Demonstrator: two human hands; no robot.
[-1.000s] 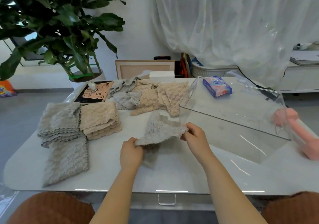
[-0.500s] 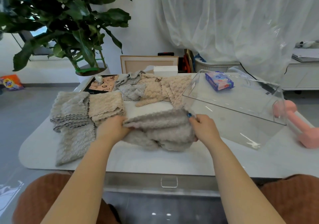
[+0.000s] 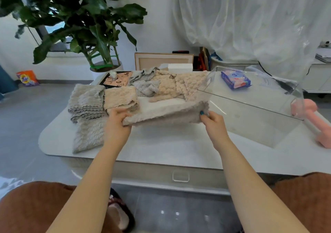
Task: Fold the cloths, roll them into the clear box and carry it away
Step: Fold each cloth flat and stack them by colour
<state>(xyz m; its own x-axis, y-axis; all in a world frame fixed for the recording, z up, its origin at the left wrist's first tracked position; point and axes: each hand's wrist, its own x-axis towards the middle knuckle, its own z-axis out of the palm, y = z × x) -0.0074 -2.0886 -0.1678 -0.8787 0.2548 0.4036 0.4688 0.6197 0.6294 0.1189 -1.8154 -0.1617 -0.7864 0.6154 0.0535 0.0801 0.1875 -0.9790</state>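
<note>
Grey cloth (image 3: pixel 166 115) is pinched between left hand (image 3: pixel 116 125) and right hand (image 3: pixel 214 125); folded stacks (image 3: pixel 87 101) wait, clear box (image 3: pixel 250 123) holds no cloth.

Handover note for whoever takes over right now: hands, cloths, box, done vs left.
Left hand grips the left edge of the grey cloth. Right hand pinches its right edge. The cloth is stretched above the table.
Grey stack and beige stack sit folded at left, with a flat grey cloth in front of them. Unfolded pile lies at the far side. Clear box is at right, no cloth in it.
Done: two stacks folded.
Left: fold the held cloth and the pile, roll all into the box, carry it away.
</note>
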